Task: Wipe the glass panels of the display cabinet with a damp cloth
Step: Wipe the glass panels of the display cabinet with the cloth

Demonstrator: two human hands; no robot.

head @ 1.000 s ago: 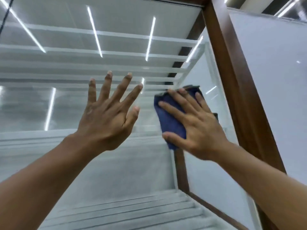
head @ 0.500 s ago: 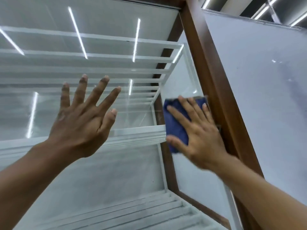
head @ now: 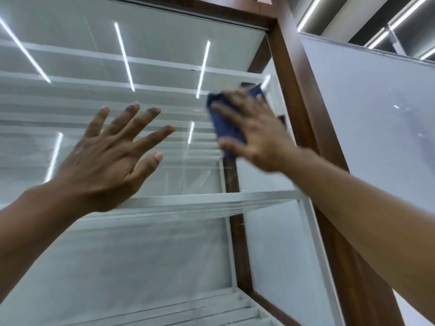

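Note:
I look up at the glass front panel point(head: 146, 255) of a tall display cabinet with a brown wooden frame point(head: 303, 109). My right hand point(head: 256, 132) presses a dark blue cloth point(head: 226, 128) flat against the glass near the panel's upper right, close to the wooden post; hand and cloth are blurred by motion. My left hand point(head: 110, 158) is spread flat on the glass to the left of the cloth, fingers apart, holding nothing. Glass shelves point(head: 200, 203) show through the panel.
A pale grey wall panel point(head: 376, 118) stands right of the wooden post. Ceiling strip lights point(head: 308, 12) run overhead and reflect as bright lines in the glass. White slatted shelving point(head: 211, 309) lies at the cabinet's bottom.
My right hand has slid the blue cloth up the glass along the wooden post. My left hand stays spread on the glass. My view has shifted.

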